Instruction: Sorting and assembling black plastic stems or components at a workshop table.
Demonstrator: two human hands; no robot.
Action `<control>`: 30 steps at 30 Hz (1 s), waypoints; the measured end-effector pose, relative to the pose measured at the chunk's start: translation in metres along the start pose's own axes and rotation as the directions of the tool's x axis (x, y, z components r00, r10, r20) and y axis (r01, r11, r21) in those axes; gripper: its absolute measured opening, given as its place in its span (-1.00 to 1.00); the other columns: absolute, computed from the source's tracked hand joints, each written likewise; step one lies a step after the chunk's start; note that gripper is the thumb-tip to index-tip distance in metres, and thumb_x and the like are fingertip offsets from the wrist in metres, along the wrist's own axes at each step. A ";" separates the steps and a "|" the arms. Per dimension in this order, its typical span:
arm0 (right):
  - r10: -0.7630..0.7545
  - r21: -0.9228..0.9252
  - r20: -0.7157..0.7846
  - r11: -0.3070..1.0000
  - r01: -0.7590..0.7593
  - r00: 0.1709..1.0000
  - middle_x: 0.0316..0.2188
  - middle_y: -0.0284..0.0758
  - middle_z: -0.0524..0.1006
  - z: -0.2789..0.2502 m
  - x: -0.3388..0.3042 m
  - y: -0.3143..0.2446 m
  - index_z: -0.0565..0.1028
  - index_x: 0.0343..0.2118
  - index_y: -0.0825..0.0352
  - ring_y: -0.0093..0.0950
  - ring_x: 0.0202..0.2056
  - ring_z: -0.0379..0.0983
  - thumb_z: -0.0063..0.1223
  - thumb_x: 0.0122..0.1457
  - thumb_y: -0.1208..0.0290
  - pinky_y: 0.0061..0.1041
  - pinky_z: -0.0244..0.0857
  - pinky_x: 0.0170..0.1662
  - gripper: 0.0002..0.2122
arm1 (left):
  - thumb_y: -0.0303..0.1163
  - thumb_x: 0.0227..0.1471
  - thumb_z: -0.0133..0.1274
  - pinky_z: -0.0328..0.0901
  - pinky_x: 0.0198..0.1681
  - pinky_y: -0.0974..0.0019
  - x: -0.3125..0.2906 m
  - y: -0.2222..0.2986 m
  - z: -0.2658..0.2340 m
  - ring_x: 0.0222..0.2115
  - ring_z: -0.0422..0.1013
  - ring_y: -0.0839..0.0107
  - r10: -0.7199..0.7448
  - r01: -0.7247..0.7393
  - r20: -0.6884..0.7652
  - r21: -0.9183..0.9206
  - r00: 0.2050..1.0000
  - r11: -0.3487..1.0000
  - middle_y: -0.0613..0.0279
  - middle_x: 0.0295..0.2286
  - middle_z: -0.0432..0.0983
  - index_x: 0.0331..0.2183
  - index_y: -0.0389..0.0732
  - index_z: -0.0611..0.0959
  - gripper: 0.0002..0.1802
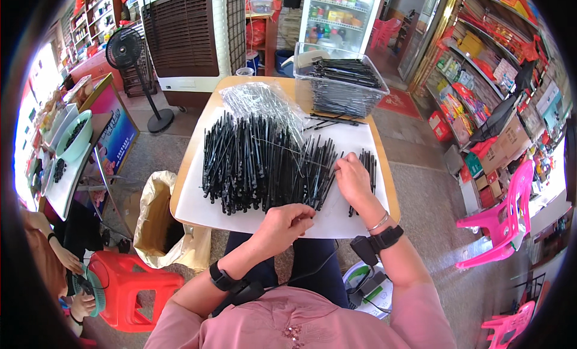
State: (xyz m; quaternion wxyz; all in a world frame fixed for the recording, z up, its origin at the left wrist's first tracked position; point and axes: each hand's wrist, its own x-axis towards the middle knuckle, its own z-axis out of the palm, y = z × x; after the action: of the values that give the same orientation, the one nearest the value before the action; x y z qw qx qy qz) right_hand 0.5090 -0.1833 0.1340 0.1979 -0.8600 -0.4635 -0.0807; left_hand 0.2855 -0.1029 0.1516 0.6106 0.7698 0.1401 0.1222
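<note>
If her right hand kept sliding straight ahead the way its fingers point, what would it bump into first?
Probably the big heap of thin black plastic sticks on the white sheet; the right hand points up-left and its fingertips seem already at the heap's edge.

Daylight is entering from the bright overexposed opening [36, 84] at the far left and from the right edge, washing out detail there. The white sheet covering the round wooden table [198, 208] is reflecting evenly, showing only soft, short shadows under the heap of thin black plastic sticks [258, 163]. The crinkled clear plastic bag [258, 100] is glinting mildly. Centre is staying sharp; fisheye distortion is bending the shop shelves [481, 42] toward the rim, and a black vignette is ringing the frame. No motion blur is showing on the hands.
</note>
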 end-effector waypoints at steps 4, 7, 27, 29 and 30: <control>-0.053 0.035 -0.210 0.997 0.062 0.976 -0.43 -0.22 0.40 -0.009 0.008 -0.002 0.41 -0.43 0.34 -0.24 -0.32 0.40 -0.04 0.05 0.51 -0.29 0.31 -0.26 -0.96 | -0.48 -0.01 0.10 0.31 -0.49 0.45 0.008 0.001 -0.010 -0.57 0.40 0.55 0.206 -0.159 -0.160 0.267 0.965 0.951 0.20 -0.49 0.51 -0.27 -0.36 0.58 -0.78; -0.073 0.123 -0.288 0.986 0.112 0.955 -0.47 -0.23 0.43 -0.011 0.016 -0.006 0.36 -0.42 0.35 -0.21 -0.38 0.41 -0.05 0.07 0.52 -0.31 0.31 -0.30 -0.95 | -0.49 -0.07 0.12 0.32 -0.49 0.39 0.018 -0.003 -0.004 -0.58 0.43 0.36 0.346 -0.235 -0.222 0.409 0.912 0.882 0.12 -0.50 0.50 -0.32 -0.34 0.58 -0.81; -0.177 0.150 -0.217 0.966 0.212 0.960 -0.55 -0.18 0.49 -0.059 0.045 -0.012 0.36 -0.15 0.29 -0.22 -0.48 0.45 -0.02 0.02 0.51 -0.32 0.29 -0.37 -0.72 | -0.52 -0.20 0.00 0.31 -0.26 0.04 0.072 0.010 -0.003 -0.35 0.41 -0.04 0.180 0.005 -0.164 0.751 0.970 0.660 -0.05 -0.44 0.46 -0.23 -0.31 0.50 -0.64; -0.113 0.383 -0.134 0.910 0.157 0.984 -0.60 -0.26 0.46 -0.072 0.051 -0.020 0.38 -0.16 0.30 -0.38 -0.52 0.40 -0.06 0.02 0.52 -0.41 0.25 -0.41 -0.73 | -0.51 -0.19 0.02 0.31 -0.25 0.05 0.066 0.025 0.005 -0.34 0.41 -0.05 0.131 0.013 -0.122 0.778 0.984 0.628 -0.06 -0.43 0.45 -0.21 -0.31 0.48 -0.62; -0.078 0.590 -0.043 0.802 0.088 0.996 -0.65 -0.33 0.42 -0.074 0.054 -0.020 0.40 -0.17 0.31 -0.54 -0.56 0.35 -0.09 0.02 0.53 -0.49 0.22 -0.45 -0.74 | -0.49 -0.18 0.05 0.31 -0.25 0.06 0.065 0.028 0.008 -0.32 0.41 -0.05 0.085 0.023 -0.091 0.804 0.992 0.594 -0.07 -0.42 0.44 -0.18 -0.31 0.47 -0.60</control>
State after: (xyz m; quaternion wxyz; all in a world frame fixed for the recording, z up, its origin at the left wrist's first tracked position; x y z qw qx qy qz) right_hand 0.5264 -0.1630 0.2241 0.4559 -0.7338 -0.5010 0.0519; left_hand 0.3507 -0.0929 0.1778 0.1865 0.9558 0.2030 0.1027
